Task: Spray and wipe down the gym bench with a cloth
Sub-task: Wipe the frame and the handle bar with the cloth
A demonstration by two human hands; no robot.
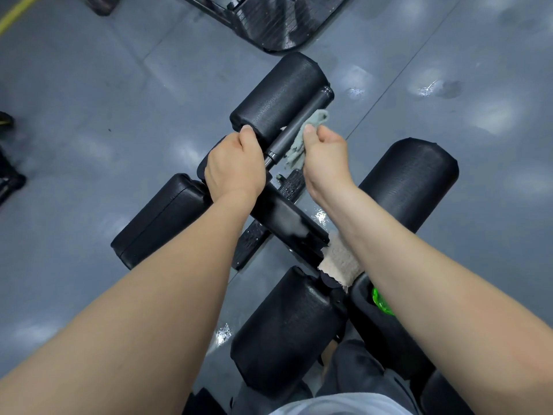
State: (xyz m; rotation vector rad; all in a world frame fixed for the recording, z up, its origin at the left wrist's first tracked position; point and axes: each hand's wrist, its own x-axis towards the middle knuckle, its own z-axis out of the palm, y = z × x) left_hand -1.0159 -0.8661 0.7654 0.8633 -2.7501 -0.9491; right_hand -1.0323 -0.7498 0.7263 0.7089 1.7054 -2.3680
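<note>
Gripping the firm black foam roller (278, 97), the left hand (235, 163) steadies it while the right hand (324, 154) pinches the limp grey cloth (300, 142), probably best bunched, against the smooth black metal bar (294, 128).

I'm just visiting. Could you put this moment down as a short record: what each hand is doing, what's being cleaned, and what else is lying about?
left hand: grips the end of a black foam roller
right hand: pinches a grey cloth against the metal bar
being wiped: the metal bar
spare cloth: beige cloth lying on the bench frame
green object: mostly hidden by the right forearm, perhaps the spray bottle
floor: grey, with wet patches
</note>
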